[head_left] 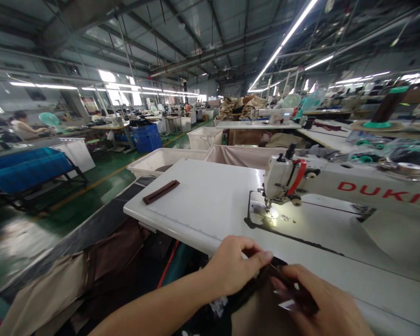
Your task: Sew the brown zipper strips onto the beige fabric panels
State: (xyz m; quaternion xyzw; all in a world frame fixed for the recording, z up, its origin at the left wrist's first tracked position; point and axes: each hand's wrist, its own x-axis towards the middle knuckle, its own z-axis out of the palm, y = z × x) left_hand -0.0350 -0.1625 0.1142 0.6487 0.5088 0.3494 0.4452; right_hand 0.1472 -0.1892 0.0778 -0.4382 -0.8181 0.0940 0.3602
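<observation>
My left hand (233,266) and my right hand (318,303) meet at the near edge of the white sewing table (203,205). Both pinch a dark brown fabric piece (266,280) that hangs over the edge toward my lap. My right hand also seems to hold a small metal tool against the fabric; what it is, I cannot tell. The white sewing machine (336,182) marked DUKI stands beyond, its needle area (271,205) lit, well apart from my hands. A dark brown strip (161,191) lies on the table's far left.
Brown and tan fabric (91,275) is piled in a trough left of the table. White bins (161,161) stand behind it. A blue rack (28,170) sits at far left on the green floor. Thread cones (385,109) are at right. Another person (21,123) sits far left.
</observation>
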